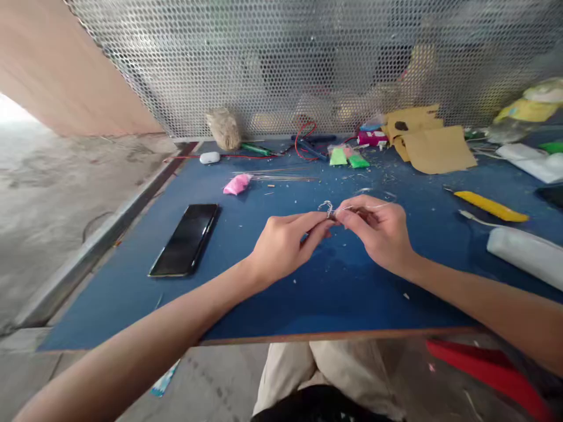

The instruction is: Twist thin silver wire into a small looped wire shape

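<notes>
Now, wire (pixel 326 206): thin, its looped end sticking up between the two hands, just above the desk (pixel 264 305).
Left hand (pixel 284 246): grip closed, pinching the wire beside the loop.
Right hand (pixel 379 230): grip closed on the wire's other side.
Nearby: phone (pixel 185 237) to the left, yellow tool (pixel 492 206) to the right, both well apart.
Risk: the wire looks springy; an uneven pinch could let it slip, flick loose or prick a fingertip.
</notes>
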Motion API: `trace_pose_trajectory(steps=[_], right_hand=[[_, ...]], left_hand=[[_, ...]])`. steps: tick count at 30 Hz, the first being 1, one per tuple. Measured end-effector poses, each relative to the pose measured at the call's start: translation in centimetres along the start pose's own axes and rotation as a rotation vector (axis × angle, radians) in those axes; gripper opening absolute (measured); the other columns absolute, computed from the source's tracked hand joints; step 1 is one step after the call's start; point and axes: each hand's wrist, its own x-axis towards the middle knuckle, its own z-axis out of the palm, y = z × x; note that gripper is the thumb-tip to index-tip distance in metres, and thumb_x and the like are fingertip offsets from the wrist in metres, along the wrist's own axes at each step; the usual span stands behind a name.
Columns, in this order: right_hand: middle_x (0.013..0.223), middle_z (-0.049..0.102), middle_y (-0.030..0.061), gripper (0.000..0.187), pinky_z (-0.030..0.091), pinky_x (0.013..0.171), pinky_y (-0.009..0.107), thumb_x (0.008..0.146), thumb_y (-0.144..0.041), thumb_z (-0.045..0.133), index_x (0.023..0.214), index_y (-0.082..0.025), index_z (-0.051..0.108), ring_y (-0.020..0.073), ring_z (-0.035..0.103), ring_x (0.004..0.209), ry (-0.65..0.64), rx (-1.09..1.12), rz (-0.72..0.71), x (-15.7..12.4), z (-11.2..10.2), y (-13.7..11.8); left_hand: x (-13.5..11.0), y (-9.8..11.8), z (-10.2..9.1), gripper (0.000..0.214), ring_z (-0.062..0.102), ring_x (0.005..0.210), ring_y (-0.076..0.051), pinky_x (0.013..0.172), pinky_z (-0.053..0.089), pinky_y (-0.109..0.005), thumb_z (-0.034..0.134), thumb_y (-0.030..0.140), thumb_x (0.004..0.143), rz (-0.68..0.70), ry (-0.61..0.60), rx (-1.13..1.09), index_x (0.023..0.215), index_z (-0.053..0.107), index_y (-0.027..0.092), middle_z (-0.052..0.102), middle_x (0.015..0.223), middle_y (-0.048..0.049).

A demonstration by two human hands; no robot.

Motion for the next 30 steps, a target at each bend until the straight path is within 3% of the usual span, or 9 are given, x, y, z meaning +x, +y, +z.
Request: trace_pose_trajectory(steps=[5,16,20,23,25,27,28,30], right_hand=[[0.083,0.065,0.0005,0.027,0.043,0.064,0.027,0.097,-0.03,0.062,0.073,-0.019,0.065,0.0106,0.055,0.07,-0.071,0.035,0.005,0.2,-0.1,-0.6],[0.078,0.064,-0.0003,0.024,0.044,0.069,0.027,0.095,-0.029,0.064,0.074,-0.02,0.066,0.0122,0.057,0.074,-0.149,0.112,0.018,0.4,-0.6,-0.7],[0.079,0.07,-0.0005,0.015,0.048,0.076,0.029,0.093,-0.028,0.067,0.081,-0.021,0.071,0.0134,0.062,0.077,-0.025,-0.006,-0.066,0.2,-0.5,-0.4],[0.074,0.072,-0.0016,0.016,0.048,0.069,0.028,0.094,-0.029,0.066,0.082,-0.021,0.072,0.0124,0.064,0.07,-0.077,-0.161,-0.119,0.3,-0.7,-0.1],[0.069,0.071,-0.0025,0.02,0.047,0.064,0.027,0.095,-0.029,0.065,0.078,-0.02,0.071,0.0113,0.063,0.064,-0.182,-0.291,-0.233,0.2,-1.0,0.1],[0.072,0.073,-0.0028,0.014,0.047,0.064,0.028,0.093,-0.028,0.068,0.081,-0.021,0.071,0.0114,0.064,0.064,-0.255,-0.425,-0.475,0.0,-1.3,0.2],[0.079,0.076,-0.0025,0.006,0.048,0.066,0.029,0.091,-0.026,0.07,0.089,-0.021,0.072,0.0119,0.066,0.067,-0.27,-0.488,-0.622,0.0,-1.4,0.3],[0.096,0.078,-0.0009,0.017,0.052,0.069,0.029,0.088,-0.022,0.073,0.105,-0.022,0.071,0.0128,0.069,0.075,-0.245,-0.586,-0.866,0.0,-1.8,0.3]], left_hand=[[0.2,-0.2,0.1,0.014,0.072,0.076,-0.009,0.071,0.055,-0.019,0.055,0.017,0.101,0.069,0.014,0.025,0.104,0.069,0.014,0.077,0.086,-0.0011],[0.3,-1.8,-0.4,0.016,0.072,0.08,-0.012,0.074,0.056,-0.024,0.061,0.014,0.097,0.26,0.06,0.134,0.111,0.068,0.014,0.078,0.094,-0.0037],[0.5,-1.0,-0.3,0.013,0.072,0.074,-0.009,0.07,0.055,-0.019,0.058,0.016,0.099,0.08,0.055,0.056,0.104,0.07,0.015,0.077,0.086,-0.001],[0.6,-0.3,-0.1,0.016,0.067,0.058,-0.004,0.058,0.053,-0.014,0.055,0.019,0.101,-0.131,0.043,-0.076,0.101,0.07,0.016,0.076,0.08,0.0016],[0.6,-0.1,-0.2,0.016,0.065,0.051,-0.003,0.052,0.05,-0.012,0.055,0.022,0.101,-0.229,0.042,-0.154,0.101,0.07,0.016,0.076,0.078,0.0019],[0.6,-0.1,-0.3,0.017,0.065,0.05,-0.003,0.05,0.05,-0.012,0.056,0.024,0.101,-0.29,0.042,-0.205,0.099,0.07,0.015,0.076,0.078,0.0012],[0.6,-0.2,-0.3,0.018,0.065,0.05,-0.004,0.05,0.051,-0.012,0.056,0.025,0.101,-0.31,0.042,-0.222,0.097,0.07,0.015,0.076,0.079,0.0006],[0.5,-0.1,-0.4,0.019,0.067,0.05,-0.005,0.05,0.052,-0.013,0.056,0.026,0.101,-0.322,0.039,-0.242,0.096,0.07,0.014,0.077,0.078,0.0001]])
